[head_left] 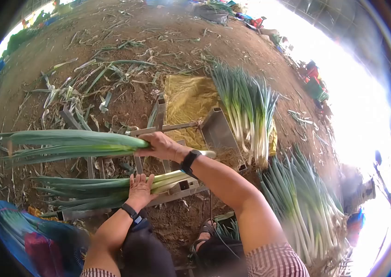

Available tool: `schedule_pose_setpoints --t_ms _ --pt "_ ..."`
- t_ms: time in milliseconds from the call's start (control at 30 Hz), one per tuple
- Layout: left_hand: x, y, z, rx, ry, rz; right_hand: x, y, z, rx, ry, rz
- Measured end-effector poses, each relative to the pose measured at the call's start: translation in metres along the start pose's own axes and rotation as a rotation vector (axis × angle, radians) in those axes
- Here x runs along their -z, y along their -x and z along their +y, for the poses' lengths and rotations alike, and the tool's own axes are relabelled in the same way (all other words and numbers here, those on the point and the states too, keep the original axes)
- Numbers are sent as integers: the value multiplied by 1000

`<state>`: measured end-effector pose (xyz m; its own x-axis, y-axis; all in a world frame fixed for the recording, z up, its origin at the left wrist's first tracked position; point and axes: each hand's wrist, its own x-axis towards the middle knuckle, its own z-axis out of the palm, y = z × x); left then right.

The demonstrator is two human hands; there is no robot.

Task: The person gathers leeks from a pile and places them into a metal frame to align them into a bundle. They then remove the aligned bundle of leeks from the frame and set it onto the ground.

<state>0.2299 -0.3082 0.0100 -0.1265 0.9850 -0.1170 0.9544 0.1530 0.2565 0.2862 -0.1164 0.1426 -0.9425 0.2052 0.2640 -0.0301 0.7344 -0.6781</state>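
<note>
My right arm reaches forward, and I see the right hand (161, 145) closed around the upper leek bundle (80, 141). My left hand (139, 187) lies flat, fingers spread, on the lower leek bundle (98, 189), which rests across the metal frame (218, 134).

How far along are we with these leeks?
Possibly done: the far pile of leeks on the yellow sheet, lying aligned. In hand: right hand grips a leek across the metal frame; left hand rests on a bundle nearer. Left: perhaps the near pile at the right, though I cannot tell.
</note>
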Motion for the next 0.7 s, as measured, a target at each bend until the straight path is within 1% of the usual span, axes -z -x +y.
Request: schedule_pose_setpoints --t_ms 67,167,200,333,433,467,533,567,600,633,667,700 --pt "2 0 -1 -10 8 -7 0 15 16 -145 -36 -109" --pt "3 0 0 -28 13 21 -18 25 31 -193 -130 -105" --pt "4 0 0 -34 11 29 -31 22 43 -121 -79 -68" --pt "5 1 2 -46 -14 33 -46 9 43 -132 12 -155" --pt "1 0 0 -55 -22 45 -64 18 57 -199 -17 -197" --pt "2 1 -1 -69 -23 73 -71 26 64 -178 1 -161" --pt "3 2 -1 -88 -25 125 -73 44 81 -244 -16 -173" --pt "-2 -1 0 -99 2 134 -77 53 88 -266 -37 -187" --pt "-10 -4 0 -88 21 139 -98 63 119 -269 -293 -161" --pt "-10 -2 -3 -63 27 145 -105 64 120 -285 -298 -148" --pt "0 0 0 -25 -27 83 -111 64 119 -301 -304 -135" --pt "8 0 6 8 -72 20 -94 65 95 -338 -45 -113"
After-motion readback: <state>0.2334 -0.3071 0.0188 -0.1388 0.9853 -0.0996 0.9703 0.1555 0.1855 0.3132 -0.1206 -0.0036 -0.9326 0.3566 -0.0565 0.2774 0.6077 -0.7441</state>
